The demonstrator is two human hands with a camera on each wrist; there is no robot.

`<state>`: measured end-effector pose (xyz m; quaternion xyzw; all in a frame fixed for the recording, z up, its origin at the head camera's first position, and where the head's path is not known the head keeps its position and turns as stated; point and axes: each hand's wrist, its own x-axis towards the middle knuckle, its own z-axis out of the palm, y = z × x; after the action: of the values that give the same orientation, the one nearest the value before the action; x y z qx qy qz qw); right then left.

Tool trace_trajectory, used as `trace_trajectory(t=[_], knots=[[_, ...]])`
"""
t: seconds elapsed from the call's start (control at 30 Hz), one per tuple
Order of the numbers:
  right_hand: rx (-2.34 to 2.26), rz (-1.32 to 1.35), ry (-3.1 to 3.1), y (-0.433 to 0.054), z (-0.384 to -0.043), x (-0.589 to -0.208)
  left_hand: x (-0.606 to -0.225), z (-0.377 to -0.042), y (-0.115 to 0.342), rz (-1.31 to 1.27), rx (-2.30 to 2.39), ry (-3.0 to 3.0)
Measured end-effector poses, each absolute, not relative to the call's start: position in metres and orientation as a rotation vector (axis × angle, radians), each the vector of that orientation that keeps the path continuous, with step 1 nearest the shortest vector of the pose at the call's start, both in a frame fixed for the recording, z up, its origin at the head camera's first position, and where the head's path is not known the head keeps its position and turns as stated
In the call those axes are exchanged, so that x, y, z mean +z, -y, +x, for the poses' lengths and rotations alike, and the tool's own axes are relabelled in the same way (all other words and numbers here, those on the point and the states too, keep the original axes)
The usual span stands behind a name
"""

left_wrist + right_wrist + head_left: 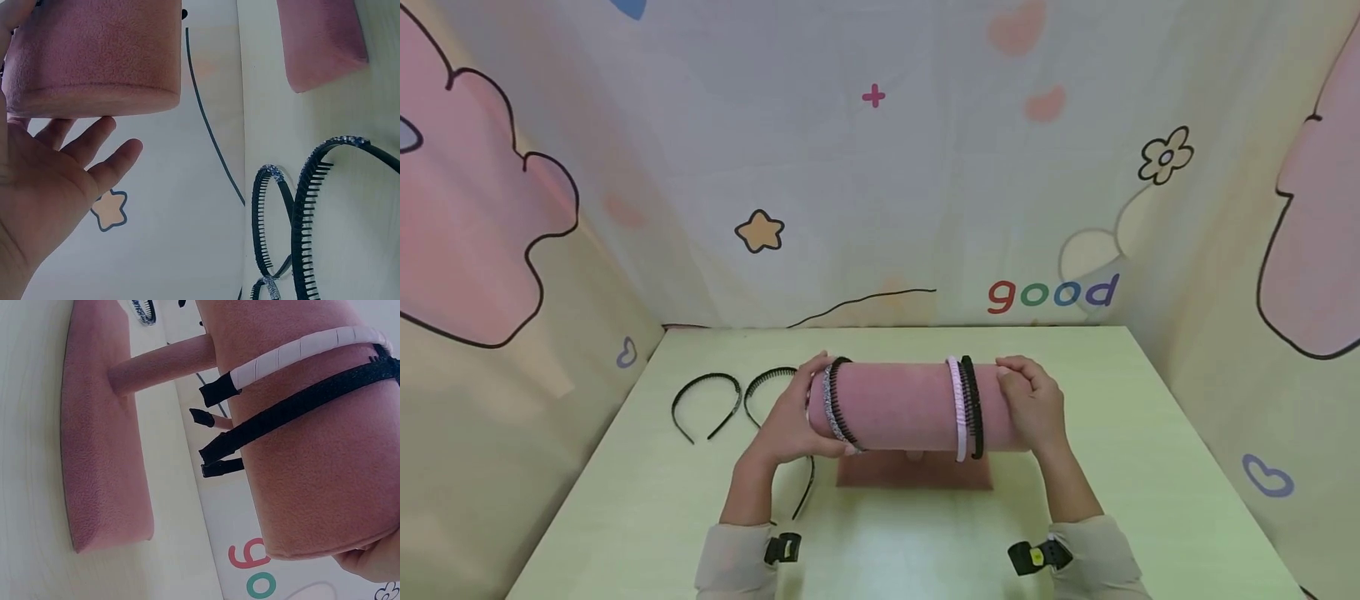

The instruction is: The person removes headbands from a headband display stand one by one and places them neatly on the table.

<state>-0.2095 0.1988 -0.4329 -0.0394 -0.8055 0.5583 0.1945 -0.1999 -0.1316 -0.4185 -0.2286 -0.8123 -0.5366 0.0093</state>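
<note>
A pink plush headband stand has a horizontal roll (895, 408) above a flat base (913, 471), joined by a short post (162, 362). My left hand (790, 421) spans the roll's left end, thumb in front and fingers at the top, at a silver glitter headband with black comb teeth (833, 404). Some of its fingers spread past the roll's end in the left wrist view. My right hand (1036, 404) grips the right end, thumb on the front. Nearby on the roll sit a lilac headband (958, 408) and a black headband (973, 408).
Left of the stand on the pale table (625, 517) lie a black headband (700, 379), a toothed headband (763, 377) and another headband (805, 492) partly hidden by my left arm. A printed cloth backdrop (880, 183) rises behind the table and at both sides.
</note>
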Motion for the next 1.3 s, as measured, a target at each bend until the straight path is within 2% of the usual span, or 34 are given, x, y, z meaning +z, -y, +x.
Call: trace_trajectory(t=[0.4,1.3], knots=[[1.602,-0.131,2.251,-0.197,-0.207,-0.430,-0.451,-0.213,0.145,-0.695,-1.721,2.510],[1.599,-0.160,2.262,-0.198,-0.208,-0.433,-0.456,-0.214,0.164,-0.694,-1.834,2.463]])
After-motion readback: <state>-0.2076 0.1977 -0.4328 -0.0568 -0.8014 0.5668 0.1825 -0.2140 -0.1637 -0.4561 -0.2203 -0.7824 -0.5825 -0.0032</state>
